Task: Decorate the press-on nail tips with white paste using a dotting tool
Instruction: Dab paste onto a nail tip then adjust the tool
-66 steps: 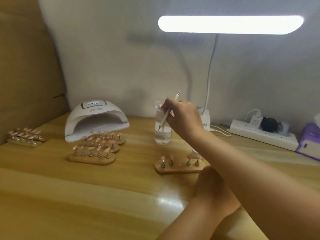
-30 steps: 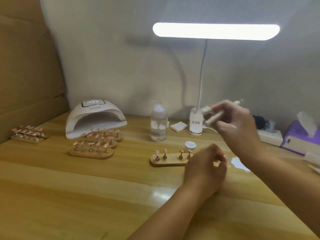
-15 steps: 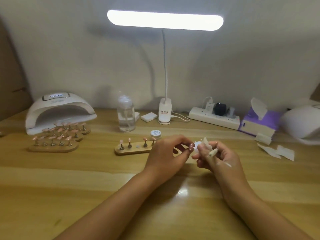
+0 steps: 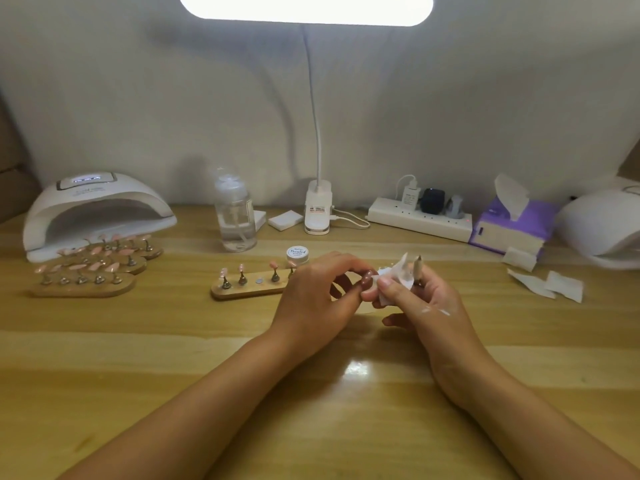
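Desk [image 4: 138, 358]: glossy varnished wood. Nail stand [image 4: 249, 289]: matt wood, metal holders. Bottle [image 4: 235, 216]: clear plastic. Curing lamp [image 4: 97, 209]: smooth white plastic. Wipe [image 4: 398, 275]: crumpled paper.

The dotting tool [image 4: 418, 268] stands almost upright in the right hand [image 4: 427, 301], its pale tapered end rising above the fingers and a crumpled white wipe [image 4: 394, 276] against it. Four pink nail tips [image 4: 273, 265] perch on pegs along a wooden stand [image 4: 249, 291] at mid-bench. The white paste jar [image 4: 297, 255], lidded, sits just behind the stand's right end. More pink tips [image 4: 97, 258] crowd three stands at the left.
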A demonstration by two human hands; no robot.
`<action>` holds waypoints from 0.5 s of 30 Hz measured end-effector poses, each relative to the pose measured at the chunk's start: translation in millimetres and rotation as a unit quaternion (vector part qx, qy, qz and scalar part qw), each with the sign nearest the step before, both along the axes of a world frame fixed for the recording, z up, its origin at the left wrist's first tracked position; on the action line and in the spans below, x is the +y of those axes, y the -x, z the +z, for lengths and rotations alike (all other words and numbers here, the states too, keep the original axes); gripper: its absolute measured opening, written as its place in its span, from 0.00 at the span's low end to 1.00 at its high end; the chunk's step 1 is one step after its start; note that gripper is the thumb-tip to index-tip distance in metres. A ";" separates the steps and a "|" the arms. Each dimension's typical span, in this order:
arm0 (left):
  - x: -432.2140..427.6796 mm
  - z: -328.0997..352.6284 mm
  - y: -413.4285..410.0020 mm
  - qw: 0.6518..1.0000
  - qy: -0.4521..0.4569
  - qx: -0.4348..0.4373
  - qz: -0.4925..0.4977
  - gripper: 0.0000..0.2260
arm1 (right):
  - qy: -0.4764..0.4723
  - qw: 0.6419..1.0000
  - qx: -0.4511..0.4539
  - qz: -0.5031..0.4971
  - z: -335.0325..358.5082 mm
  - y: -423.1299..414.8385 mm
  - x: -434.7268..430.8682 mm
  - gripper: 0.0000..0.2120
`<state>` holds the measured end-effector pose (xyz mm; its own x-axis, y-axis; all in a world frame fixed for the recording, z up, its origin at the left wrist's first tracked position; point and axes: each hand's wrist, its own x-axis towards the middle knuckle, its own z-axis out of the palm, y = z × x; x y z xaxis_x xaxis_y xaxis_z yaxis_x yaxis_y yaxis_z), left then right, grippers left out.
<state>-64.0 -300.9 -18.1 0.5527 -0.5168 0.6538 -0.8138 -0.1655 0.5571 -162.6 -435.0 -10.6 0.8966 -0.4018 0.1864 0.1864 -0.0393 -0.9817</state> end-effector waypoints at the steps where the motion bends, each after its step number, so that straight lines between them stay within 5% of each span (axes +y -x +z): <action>1: 0.2 0.1 0.0 1.000 0.002 -0.001 0.004 0.08 | 0.003 1.000 0.000 0.000 -0.3 -0.1 0.0 0.07; 15: 1.5 3.7 3.2 1.000 -0.004 -0.011 0.025 0.06 | -0.022 1.000 -0.008 -0.008 -2.9 -2.6 -0.9 0.08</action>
<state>-67.3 -299.4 -14.4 0.5632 -0.4949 0.6617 -0.8165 -0.2101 0.5377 -160.0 -435.8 -13.4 0.8870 -0.4240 0.1827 0.2018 0.0002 -0.9794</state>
